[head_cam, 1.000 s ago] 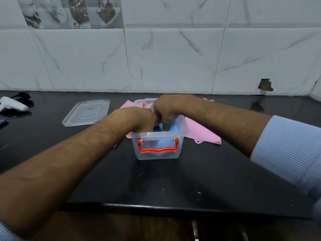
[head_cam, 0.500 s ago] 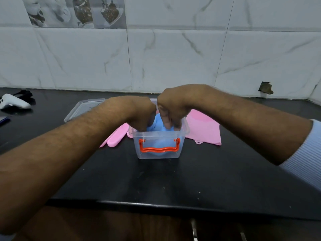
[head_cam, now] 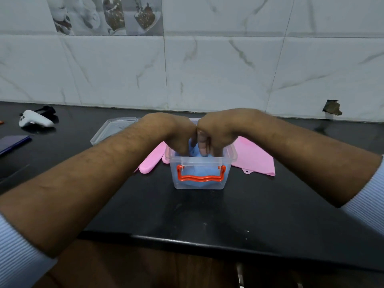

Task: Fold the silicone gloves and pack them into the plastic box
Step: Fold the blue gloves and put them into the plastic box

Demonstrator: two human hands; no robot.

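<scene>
A small clear plastic box (head_cam: 227, 163) with an orange handle (head_cam: 201, 177) stands at the middle of the black counter. A folded blue silicone glove (head_cam: 194, 173) fills it and shows through the walls. My left hand (head_cam: 174, 134) and my right hand (head_cam: 216, 132) are side by side over the box's open top, knuckles touching, fingers curled down onto the blue glove. A pink silicone glove (head_cam: 254, 161) lies flat behind and to the right of the box, with its finger part (head_cam: 150, 161) sticking out at the left.
The box's clear lid (head_cam: 108, 129) lies on the counter behind my left forearm. A white controller (head_cam: 35, 120) and a dark flat object (head_cam: 12, 142) sit at the far left. The counter's front edge (head_cam: 207, 244) runs below the box; a tiled wall stands behind.
Both hands have risen a little and drawn together over the box, still pressing the blue glove down. The view has shifted slightly.
</scene>
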